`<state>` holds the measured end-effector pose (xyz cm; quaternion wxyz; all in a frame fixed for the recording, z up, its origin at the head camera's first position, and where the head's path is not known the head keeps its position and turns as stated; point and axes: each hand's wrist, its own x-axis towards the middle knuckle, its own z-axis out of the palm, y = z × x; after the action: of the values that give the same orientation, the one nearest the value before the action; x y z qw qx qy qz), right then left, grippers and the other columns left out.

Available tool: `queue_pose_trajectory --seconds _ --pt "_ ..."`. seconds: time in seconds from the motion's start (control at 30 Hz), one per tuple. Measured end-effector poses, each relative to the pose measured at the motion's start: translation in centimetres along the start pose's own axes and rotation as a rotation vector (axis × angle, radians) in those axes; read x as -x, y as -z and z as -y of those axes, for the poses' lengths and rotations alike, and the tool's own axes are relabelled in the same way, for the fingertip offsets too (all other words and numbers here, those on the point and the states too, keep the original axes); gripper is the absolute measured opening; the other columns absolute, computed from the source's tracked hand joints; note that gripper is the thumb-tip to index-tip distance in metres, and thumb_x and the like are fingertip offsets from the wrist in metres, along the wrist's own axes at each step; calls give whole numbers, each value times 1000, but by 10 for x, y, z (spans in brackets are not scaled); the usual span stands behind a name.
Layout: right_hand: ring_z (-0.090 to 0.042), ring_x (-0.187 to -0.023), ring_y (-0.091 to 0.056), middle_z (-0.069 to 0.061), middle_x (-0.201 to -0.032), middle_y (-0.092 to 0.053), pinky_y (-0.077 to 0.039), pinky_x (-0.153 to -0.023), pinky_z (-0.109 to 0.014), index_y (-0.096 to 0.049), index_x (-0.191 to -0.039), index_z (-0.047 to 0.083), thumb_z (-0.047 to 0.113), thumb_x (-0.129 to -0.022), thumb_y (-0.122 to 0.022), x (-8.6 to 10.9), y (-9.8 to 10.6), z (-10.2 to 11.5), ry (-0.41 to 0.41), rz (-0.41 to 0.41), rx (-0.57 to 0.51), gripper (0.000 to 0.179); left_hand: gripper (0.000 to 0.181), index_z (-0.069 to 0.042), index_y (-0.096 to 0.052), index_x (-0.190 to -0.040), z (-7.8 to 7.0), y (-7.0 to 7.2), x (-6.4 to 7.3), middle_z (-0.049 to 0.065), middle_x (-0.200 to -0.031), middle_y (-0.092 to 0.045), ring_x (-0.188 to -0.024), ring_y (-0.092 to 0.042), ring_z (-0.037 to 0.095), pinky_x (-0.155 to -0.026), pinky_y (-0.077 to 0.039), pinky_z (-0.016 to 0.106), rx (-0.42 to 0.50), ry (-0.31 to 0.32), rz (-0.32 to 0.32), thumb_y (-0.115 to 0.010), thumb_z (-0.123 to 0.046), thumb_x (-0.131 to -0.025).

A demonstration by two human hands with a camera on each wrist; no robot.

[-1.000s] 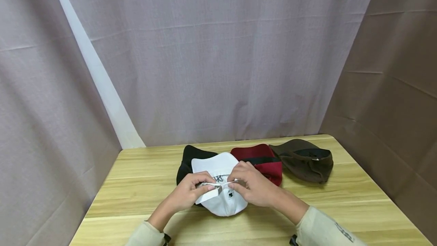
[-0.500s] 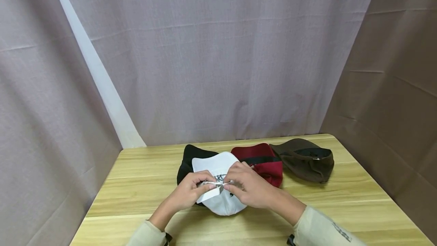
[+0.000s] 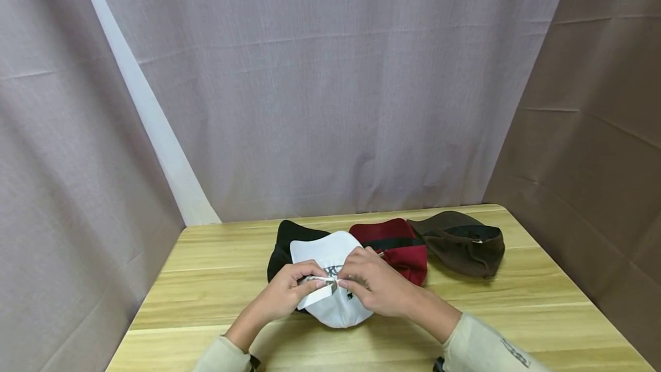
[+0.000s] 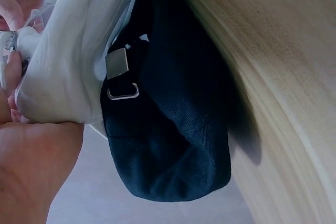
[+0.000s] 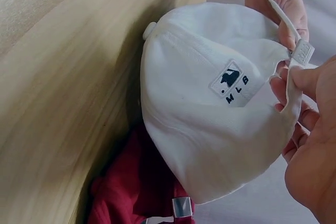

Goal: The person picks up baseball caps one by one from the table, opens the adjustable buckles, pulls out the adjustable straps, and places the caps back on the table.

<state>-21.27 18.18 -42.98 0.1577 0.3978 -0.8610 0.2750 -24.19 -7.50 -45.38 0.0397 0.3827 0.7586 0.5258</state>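
The left hand (image 3: 283, 293) and the right hand (image 3: 384, 287) meet at the white cap (image 5: 210, 129), each pinching its back strap (image 5: 294, 95) between thumb and fingers. The buckle (image 5: 303, 52) sits just beside the right thumb. Below the hands, the crown has its button toward the tabletop (image 3: 206, 280); the brim (image 3: 330, 247) points away beyond them. Past the left hand lies the black cap (image 4: 178, 114), partly covered by the white one. Just beyond the right hand is the red cap (image 3: 403, 257), and farther right, the brown cap (image 3: 465, 258).
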Motion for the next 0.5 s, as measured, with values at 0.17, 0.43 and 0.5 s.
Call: queue_pose_trajectory --seconds 0.17,0.43,0.5 --pt "0 -98 -53 19 -89 -67 -40 -88 -27 -77 -96 24 20 -101 -72 1 0 -3 -12 12 9 8 13 -11 -80 -106 0 1 1 12 -102 -78 -91 -62 -1 -80 -53 20 2 3 7 -67 -13 -103" --pt "-1 -97 -52 18 -89 -67 -37 -86 -26 -76 -96 24 21 -102 -70 6 0 -5 -31 18 10 9 12 -9 -80 -106 3 0 2 14 -101 -77 -90 -61 -1 -78 -53 20 7 -12 15 -68 -11 -103" --pt "-1 -98 -52 18 -89 -66 -37 -86 -26 -76 -96 24 21 -102 -70 7 1 -6 -25 15 16 9 12 -9 -80 -105 4 0 2 14 -101 -77 -90 -61 -1 -77 -53 19 7 -16 15 -68 -11 -103"
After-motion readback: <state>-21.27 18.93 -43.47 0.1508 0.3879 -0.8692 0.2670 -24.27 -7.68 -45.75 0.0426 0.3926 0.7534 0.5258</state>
